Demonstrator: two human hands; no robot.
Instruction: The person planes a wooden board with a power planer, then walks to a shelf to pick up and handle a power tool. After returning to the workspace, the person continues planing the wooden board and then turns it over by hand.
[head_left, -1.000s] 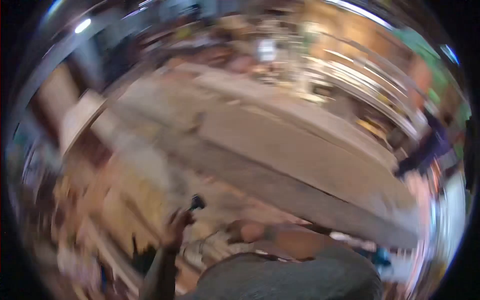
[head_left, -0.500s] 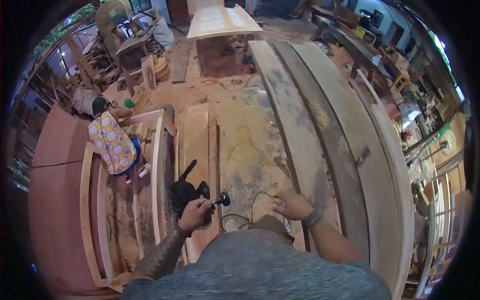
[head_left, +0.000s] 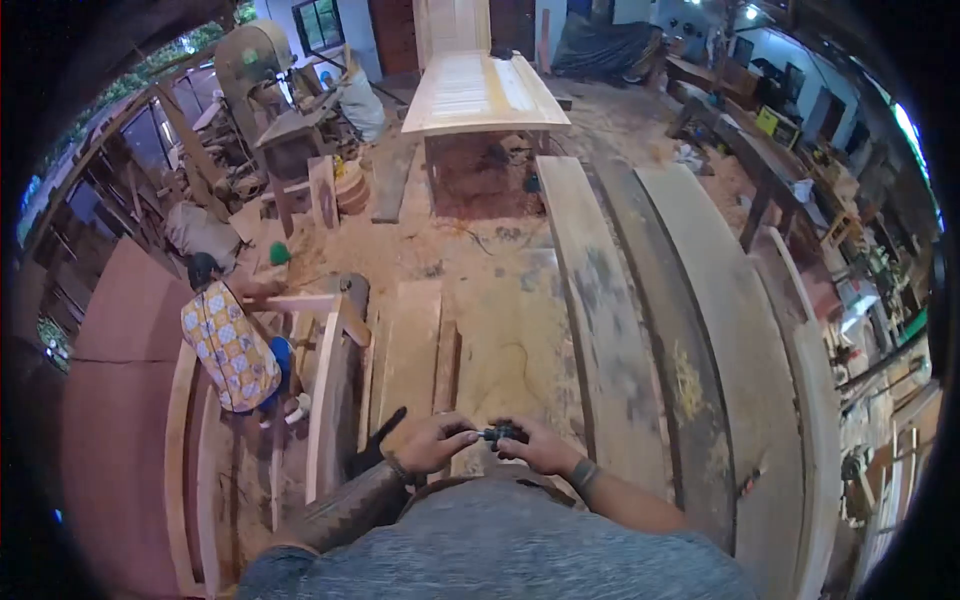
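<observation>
In front of my body both hands meet on a small dark piece with a thin shiny metal stem; its exact kind is too small to tell. My left hand is closed, with thumb and fingertips pinching the stem end. The fingers of my right hand wrap round the dark end from the other side. Just beyond my left hand, the dark tail of a black animal shows, while its body is mostly hidden behind my arm.
Long planks lie to my right, with a loose board ahead left. A co-worker in a patterned shirt crouches beside a wooden frame. A panel on a stand stands farther back. Sawdust covers the floor.
My right hand has moved left from a thin cord and taken hold of the dark piece. My left hand has come right with it. The view has tipped up.
</observation>
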